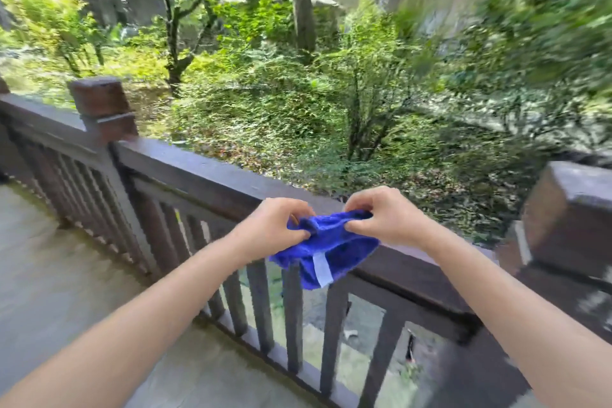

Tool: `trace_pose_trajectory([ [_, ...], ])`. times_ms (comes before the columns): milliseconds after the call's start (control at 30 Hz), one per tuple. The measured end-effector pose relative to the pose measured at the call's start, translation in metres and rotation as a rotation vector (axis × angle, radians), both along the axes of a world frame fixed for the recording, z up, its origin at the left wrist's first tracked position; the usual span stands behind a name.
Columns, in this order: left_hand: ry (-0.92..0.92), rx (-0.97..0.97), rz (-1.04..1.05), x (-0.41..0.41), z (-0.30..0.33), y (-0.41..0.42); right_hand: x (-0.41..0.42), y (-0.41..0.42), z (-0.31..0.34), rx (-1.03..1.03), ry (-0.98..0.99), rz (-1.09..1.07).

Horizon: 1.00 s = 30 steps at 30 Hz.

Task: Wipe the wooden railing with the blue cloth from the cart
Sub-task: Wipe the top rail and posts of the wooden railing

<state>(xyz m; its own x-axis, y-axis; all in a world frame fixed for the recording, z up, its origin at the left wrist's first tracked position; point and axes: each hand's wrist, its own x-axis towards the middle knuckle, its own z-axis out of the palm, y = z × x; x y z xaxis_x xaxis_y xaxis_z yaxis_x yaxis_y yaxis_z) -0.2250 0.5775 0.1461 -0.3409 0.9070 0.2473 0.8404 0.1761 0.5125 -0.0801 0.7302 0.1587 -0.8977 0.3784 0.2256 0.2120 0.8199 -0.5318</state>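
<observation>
A blue cloth (326, 248) with a white label hangs bunched between both hands, just above the top rail of the dark wooden railing (198, 172). My left hand (275, 225) pinches the cloth's left edge. My right hand (387, 215) pinches its right edge. The railing runs diagonally from upper left to lower right, with vertical balusters below the rail. The cart is not in view.
A square wooden post (102, 109) stands at the left and another post (569, 219) at the right. A grey deck floor (66, 275) lies at the lower left. Beyond the railing the ground drops to trees and bushes (331, 93). The picture is blurred.
</observation>
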Motion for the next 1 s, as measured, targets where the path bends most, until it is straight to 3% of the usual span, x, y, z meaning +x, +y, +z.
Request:
trace_pose_trajectory([
  [300,0.048,0.051,-0.235,0.038,0.014,0.121,0.069,0.082,0.019,0.082,0.003,-0.222],
  [600,0.303,0.148,-0.576,0.046,0.034,0.232,0.090,0.118,0.019,0.274,0.089,-0.705],
  [700,0.343,0.063,-0.661,0.046,0.010,0.254,0.086,0.123,-0.008,0.327,-0.041,-0.804],
  [867,0.351,-0.218,-0.844,0.052,-0.058,0.245,0.097,0.101,-0.065,0.243,-0.415,-0.885],
  [933,0.258,-0.244,-0.896,0.047,-0.068,0.240,0.098,0.093,-0.075,0.262,-0.540,-0.890],
  [1000,0.007,-0.232,-0.799,0.045,-0.066,0.239,0.094,0.090,-0.077,0.270,-0.557,-0.891],
])
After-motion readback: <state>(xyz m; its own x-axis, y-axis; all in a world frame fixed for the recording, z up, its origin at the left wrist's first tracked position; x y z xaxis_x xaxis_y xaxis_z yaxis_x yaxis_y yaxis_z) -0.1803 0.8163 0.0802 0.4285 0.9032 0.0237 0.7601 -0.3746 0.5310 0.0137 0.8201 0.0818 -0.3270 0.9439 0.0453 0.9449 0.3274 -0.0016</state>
